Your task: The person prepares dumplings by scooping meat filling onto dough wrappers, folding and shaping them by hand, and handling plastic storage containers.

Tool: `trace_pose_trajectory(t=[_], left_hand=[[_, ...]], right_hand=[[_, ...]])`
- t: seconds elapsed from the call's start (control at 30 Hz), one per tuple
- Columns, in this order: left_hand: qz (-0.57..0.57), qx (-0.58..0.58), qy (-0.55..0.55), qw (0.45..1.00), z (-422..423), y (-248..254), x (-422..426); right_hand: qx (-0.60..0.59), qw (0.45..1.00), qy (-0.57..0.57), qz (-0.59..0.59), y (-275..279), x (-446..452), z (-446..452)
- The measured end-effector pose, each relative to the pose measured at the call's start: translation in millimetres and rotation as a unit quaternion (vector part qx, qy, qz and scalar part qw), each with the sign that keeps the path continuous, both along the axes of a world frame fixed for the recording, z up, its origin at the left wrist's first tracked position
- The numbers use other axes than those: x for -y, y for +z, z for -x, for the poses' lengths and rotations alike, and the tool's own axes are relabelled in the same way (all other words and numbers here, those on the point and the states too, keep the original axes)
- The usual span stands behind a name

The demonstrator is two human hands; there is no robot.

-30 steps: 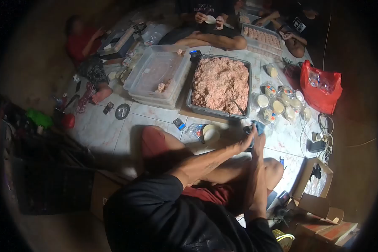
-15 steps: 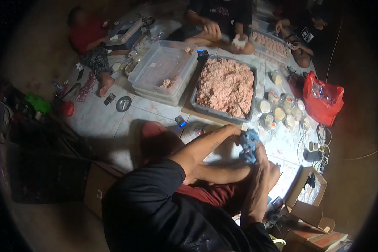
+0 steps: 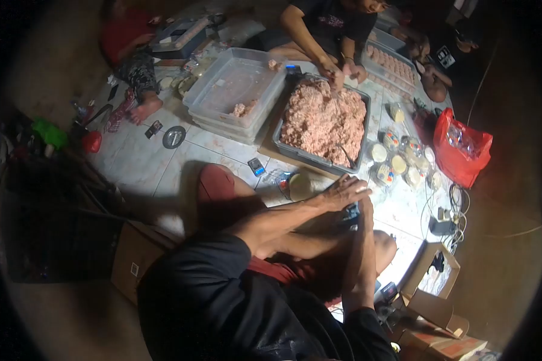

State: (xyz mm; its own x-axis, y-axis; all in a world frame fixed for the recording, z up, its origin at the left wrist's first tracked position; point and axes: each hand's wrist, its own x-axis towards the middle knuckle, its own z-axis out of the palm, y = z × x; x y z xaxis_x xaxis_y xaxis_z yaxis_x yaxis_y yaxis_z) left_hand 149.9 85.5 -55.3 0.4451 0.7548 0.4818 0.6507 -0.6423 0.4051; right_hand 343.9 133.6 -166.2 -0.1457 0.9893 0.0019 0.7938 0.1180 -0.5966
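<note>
My left hand (image 3: 345, 191) is raised over my crossed legs, palm turned down, its fingers stretched out and reaching over my right hand. My right hand (image 3: 365, 209) is directly beside it, fingers curled and partly covered. A crumpled blue cloth (image 3: 351, 212) shows in shadow below my left hand, against my right hand's fingers; most of it is hidden. Just ahead of my hands stands a grey tub (image 3: 315, 161) heaped with pink minced meat (image 3: 322, 123). A spoon-like handle (image 3: 347, 157) sticks out of the meat.
Stacked clear plastic boxes (image 3: 220, 123) stand left of the tub. Several lidded jars (image 3: 397, 163), a red plastic bag (image 3: 461, 150) and cables (image 3: 457, 210) lie to the right. A co-worker's hand (image 3: 332, 75) is in the meat. Cardboard boxes (image 3: 430, 307) sit at lower right.
The blue cloth was plainly visible between both hands; now my left hand is stretched above it and hides most of it. The co-worker opposite has leaned forward and reached into the meat.
</note>
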Motion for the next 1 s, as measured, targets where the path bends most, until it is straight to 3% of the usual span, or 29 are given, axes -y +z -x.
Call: trace_pose_trajectory(t=[0.07, 0.1, 0.17, 0.2, 0.23, 0.3, 0.37, 0.43, 0.47, 0.53, 0.57, 0.63, 0.67, 0.7, 0.73, 0.77, 0.8, 0.83, 0.87, 0.93, 0.97, 1.0], left_hand=[[0.007, 0.078, -0.012, 0.997, 8.8, -3.6, 1.4], [0.014, 0.186, -0.027, 0.982, 16.6, 13.8, 17.1], [-0.001, 0.221, 0.020, 0.975, 27.5, 41.4, 37.1], [0.046, 0.266, 0.048, 0.962, 31.9, 36.9, 42.0], [0.089, 0.310, 0.073, 0.944, 37.1, 27.9, 42.9], [0.077, 0.214, 0.092, 0.970, 68.4, -17.0, 44.6], [0.147, 0.095, 0.177, 0.969, 101.2, -15.4, 56.4], [0.293, -0.078, 0.204, 0.931, 127.7, 1.8, 67.1], [0.283, -0.074, 0.200, 0.935, 137.0, -6.3, 73.0], [0.078, -0.043, 0.168, 0.982, 144.6, -43.2, 87.3], [0.076, -0.084, 0.163, 0.980, 144.1, -56.3, 89.6], [0.060, -0.109, 0.154, 0.980, 142.0, -62.0, 86.4], [0.036, -0.082, 0.150, 0.985, 141.0, -87.3, 78.2], [0.008, -0.006, 0.151, 0.989, 141.1, -115.2, 70.5], [0.049, 0.056, 0.189, 0.979, 136.7, -115.2, 69.5], [0.089, 0.117, 0.227, 0.963, 134.8, -110.6, 67.0], [0.088, 0.122, 0.226, 0.962, 137.6, -103.9, 66.7], [0.066, 0.019, 0.185, 0.980, 141.9, -94.7, 67.5], [0.044, -0.082, 0.143, 0.985, 144.6, -86.5, 69.3], [0.021, -0.046, 0.131, 0.990, 150.6, -66.6, 71.4], [0.000, -0.014, 0.116, 0.993, 152.7, -56.5, 72.3], [0.060, -0.004, 0.120, 0.991, 152.2, -53.6, 71.7]], right_hand=[[0.024, 0.999, -0.032, -0.015, 18.5, 11.2, 6.0], [0.047, 0.997, -0.053, -0.031, 30.9, 17.3, 13.0], [0.160, 0.973, -0.167, 0.002, 57.9, 19.9, 40.1], [0.050, 0.975, -0.214, 0.010, 95.4, 22.7, 47.5], [0.036, 0.974, -0.218, -0.051, 79.5, 16.0, 39.5], [-0.020, 0.974, -0.225, -0.016, 75.8, 6.7, 31.4], [-0.003, 0.978, -0.205, 0.045, 90.3, 14.4, 30.6], [0.040, 0.974, -0.218, 0.047, 103.9, 19.7, 30.8], [0.040, 0.973, -0.223, 0.036, 111.6, 17.6, 32.2], [0.052, 0.974, -0.188, -0.115, 128.7, 11.5, 36.8], [0.061, 0.966, -0.169, -0.188, 138.3, 9.0, 40.0], [0.128, 0.964, -0.095, -0.213, 156.3, -15.8, 68.1], [0.145, 0.966, 0.021, -0.211, 186.3, -15.3, 82.7], [0.121, 0.964, 0.038, -0.235, 172.1, -33.8, 90.2], [0.074, 0.988, -0.003, -0.132, 207.0, -24.2, 120.7], [0.079, 0.988, 0.029, -0.132, 199.3, -33.7, 130.6], [0.160, 0.975, 0.078, -0.132, 183.1, -50.3, 138.6], [0.222, 0.950, 0.159, -0.152, 153.0, -75.2, 139.1], [0.203, 0.946, 0.150, -0.206, 155.3, -69.6, 148.1], [0.186, 0.936, 0.145, -0.262, 167.3, -65.6, 166.0], [0.233, 0.946, 0.116, -0.195, 174.0, -69.3, 172.5], [0.280, 0.948, 0.085, -0.125, 181.0, -69.2, 177.6]])
